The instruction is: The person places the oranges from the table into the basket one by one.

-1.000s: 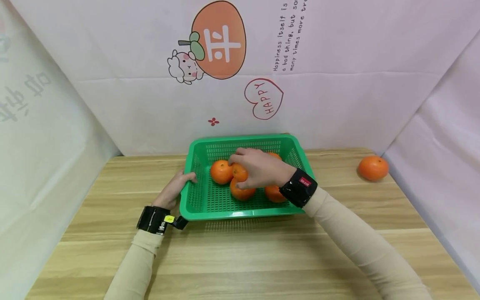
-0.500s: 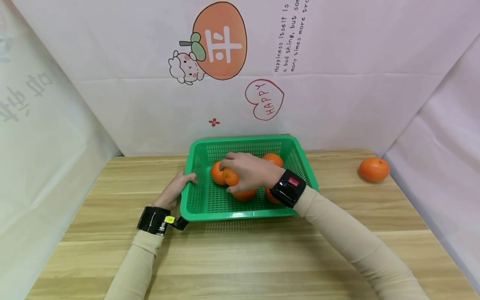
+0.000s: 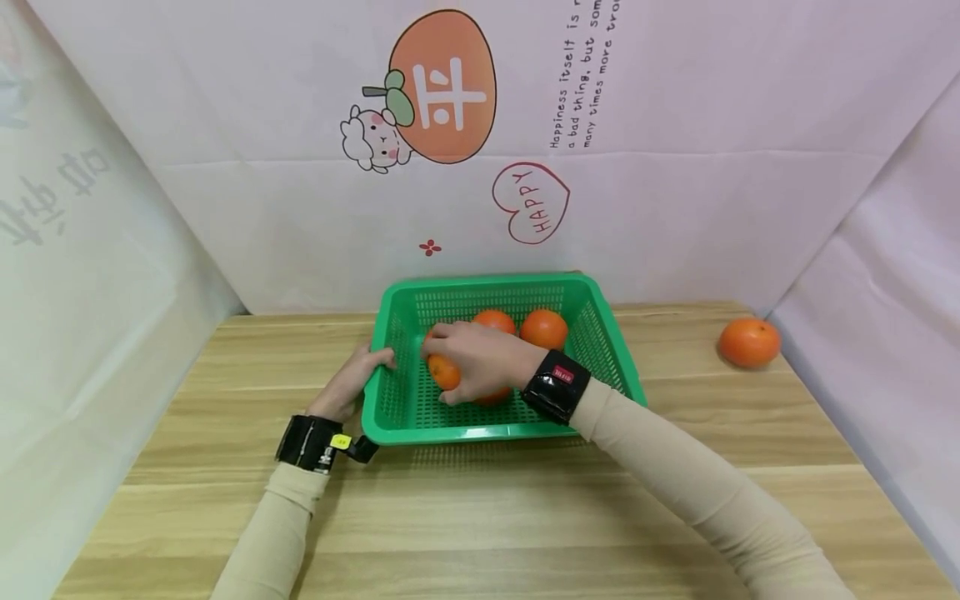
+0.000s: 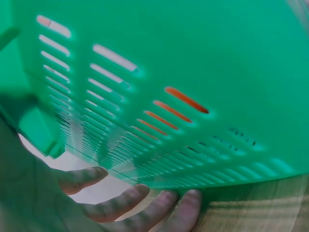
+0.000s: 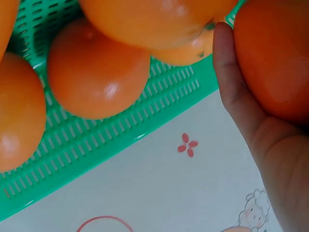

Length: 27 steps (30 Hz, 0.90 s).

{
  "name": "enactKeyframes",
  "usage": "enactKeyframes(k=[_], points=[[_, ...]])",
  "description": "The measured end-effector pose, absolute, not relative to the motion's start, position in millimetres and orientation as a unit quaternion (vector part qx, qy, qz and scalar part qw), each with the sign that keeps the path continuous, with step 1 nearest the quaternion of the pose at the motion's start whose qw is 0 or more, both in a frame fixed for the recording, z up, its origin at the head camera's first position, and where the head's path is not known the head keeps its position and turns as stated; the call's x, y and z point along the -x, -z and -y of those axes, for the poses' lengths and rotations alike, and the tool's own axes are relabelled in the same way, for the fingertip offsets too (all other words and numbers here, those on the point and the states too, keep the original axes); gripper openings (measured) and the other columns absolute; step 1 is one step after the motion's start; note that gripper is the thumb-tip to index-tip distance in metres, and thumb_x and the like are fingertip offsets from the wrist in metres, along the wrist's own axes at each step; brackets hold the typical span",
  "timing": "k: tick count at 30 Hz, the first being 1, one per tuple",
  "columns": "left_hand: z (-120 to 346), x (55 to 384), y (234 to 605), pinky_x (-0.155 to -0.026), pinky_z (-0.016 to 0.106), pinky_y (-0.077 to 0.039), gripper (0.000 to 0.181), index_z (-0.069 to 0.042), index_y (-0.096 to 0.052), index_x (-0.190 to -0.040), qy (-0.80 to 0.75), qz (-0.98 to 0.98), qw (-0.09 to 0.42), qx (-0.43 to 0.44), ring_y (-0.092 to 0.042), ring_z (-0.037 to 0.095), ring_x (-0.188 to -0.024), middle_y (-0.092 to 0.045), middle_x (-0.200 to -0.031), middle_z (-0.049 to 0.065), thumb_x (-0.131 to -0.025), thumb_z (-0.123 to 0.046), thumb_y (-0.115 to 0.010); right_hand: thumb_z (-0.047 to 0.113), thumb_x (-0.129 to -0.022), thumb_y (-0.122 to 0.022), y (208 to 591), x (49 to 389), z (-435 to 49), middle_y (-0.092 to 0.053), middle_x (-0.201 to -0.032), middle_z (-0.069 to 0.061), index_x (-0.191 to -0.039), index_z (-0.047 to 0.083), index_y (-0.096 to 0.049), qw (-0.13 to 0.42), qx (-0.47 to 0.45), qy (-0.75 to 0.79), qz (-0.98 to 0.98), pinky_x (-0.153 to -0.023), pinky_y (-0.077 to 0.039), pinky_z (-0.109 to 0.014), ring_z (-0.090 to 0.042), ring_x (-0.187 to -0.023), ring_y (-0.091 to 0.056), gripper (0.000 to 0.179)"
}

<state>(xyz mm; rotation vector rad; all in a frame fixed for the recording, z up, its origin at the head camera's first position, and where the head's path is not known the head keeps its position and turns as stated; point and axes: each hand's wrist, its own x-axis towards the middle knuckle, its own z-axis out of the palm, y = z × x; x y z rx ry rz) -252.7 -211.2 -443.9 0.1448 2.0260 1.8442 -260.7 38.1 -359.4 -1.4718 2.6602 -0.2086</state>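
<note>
In the head view, a green slotted plastic basket (image 3: 465,434) stands on the wooden table. My left hand (image 3: 351,382) grips its left rim, thumb over the top; in the left wrist view the fingers (image 4: 161,203) lie along the outside wall. My right hand (image 3: 483,357), inside the basket's left half, holds an orange (image 3: 444,372) with curled fingers and thumb. That orange (image 5: 277,58) fills the upper right of the right wrist view. Two more oranges, one behind the hand (image 3: 493,320) and one at the back (image 3: 544,329), lie in the basket, others partly hidden by my hand.
A single orange (image 3: 749,342) rests on the table (image 3: 480,517) near its right edge. A white printed cloth (image 3: 300,225) hangs close behind the basket, and more white cloth borders the table at both sides.
My right hand has moved left and slightly nearer with the orange, over the basket's left side. Oranges at the back have come into view. My left hand has kept its place on the rim.
</note>
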Motion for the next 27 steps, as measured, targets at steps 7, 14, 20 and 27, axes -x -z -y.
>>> enactKeyframes(k=[7,14,20,27], points=[[212,251,442,-0.088,0.034,-0.059,0.063,0.004,-0.031,-0.155,-0.66,-0.722,0.195,-0.069,-0.064,0.033,-0.117,-0.053,-0.139,0.026,-0.096,-0.014,-0.043,0.036,-0.086,-0.083,369,260,-25,-0.061,-0.121,-0.005,-0.133,0.016,-0.064,0.046,0.503,0.055,-0.862,-0.08,-0.052,-0.03,-0.016,-0.093,-0.057,0.055],[212,251,442,-0.089,0.035,-0.06,0.064,0.002,-0.03,-0.157,-0.664,-0.717,0.2,-0.07,-0.063,0.03,-0.117,-0.055,-0.138,0.02,-0.096,-0.013,-0.042,0.036,-0.087,-0.082,373,262,-20,-0.062,-0.12,-0.006,-0.134,0.014,-0.065,0.048,0.516,0.047,-0.854,-0.081,-0.052,-0.03,-0.017,-0.093,-0.057,0.055],[213,253,442,-0.09,0.037,-0.061,0.063,0.002,-0.03,-0.156,-0.666,-0.714,0.203,-0.074,-0.067,0.019,-0.108,-0.058,-0.132,0.013,-0.095,-0.013,-0.042,0.035,-0.087,-0.082,374,262,-14,-0.062,-0.121,-0.005,-0.135,0.012,-0.065,0.055,0.524,0.038,-0.849,-0.083,-0.052,-0.03,-0.017,-0.095,-0.059,0.056],[213,253,443,-0.091,0.038,-0.061,0.065,0.001,-0.029,-0.158,-0.663,-0.717,0.204,-0.069,-0.067,0.016,-0.108,-0.056,-0.137,0.016,-0.096,-0.014,-0.042,0.036,-0.087,-0.083,377,265,-6,-0.063,-0.126,-0.007,-0.137,0.014,-0.063,0.079,0.523,0.025,-0.848,-0.085,-0.054,-0.031,-0.017,-0.097,-0.06,0.058]])
